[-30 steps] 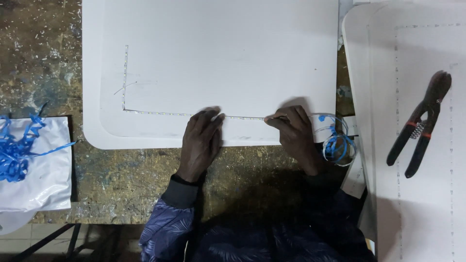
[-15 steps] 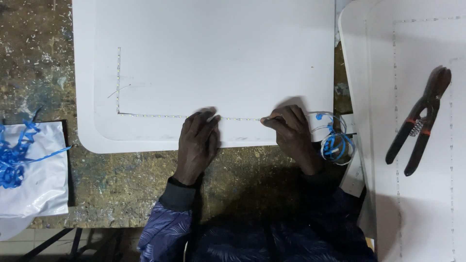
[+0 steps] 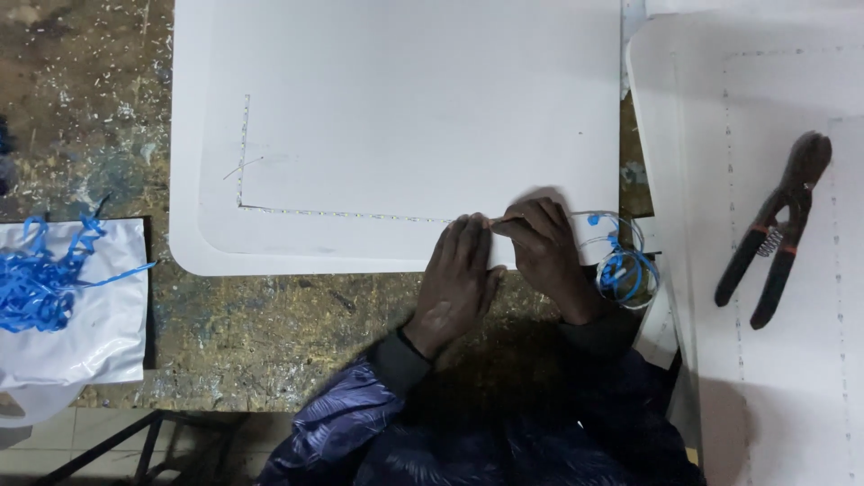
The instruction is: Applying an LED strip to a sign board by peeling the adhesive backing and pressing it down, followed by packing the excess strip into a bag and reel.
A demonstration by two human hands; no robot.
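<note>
Two hands met at the near edge of a large white panel that lay flat on a paint-spattered workbench. The left hand was spread flat, palm down, its fingers pressing on the panel right where a thin dotted strip ended. That strip ran along the panel's near edge from the left, then turned at a corner and went up the left side. The right hand was closed in a pinch, thumb and forefinger gripping the free end of the strip just beside the left fingertips, the two hands touching there.

Just to the right of the right hand, at the panel's corner, sat a loose coil of blue and clear backing tape, partly hanging over the edge. Further right, a second white panel with its own dotted lines overlapped the bench, and a pair of dark snips with a spring between the handles lay on it, well apart from both hands. On the far left, a white plastic bag held a tangle of blue ribbon scraps. The person's sleeves were of a dark, patterned, shiny fabric.
</note>
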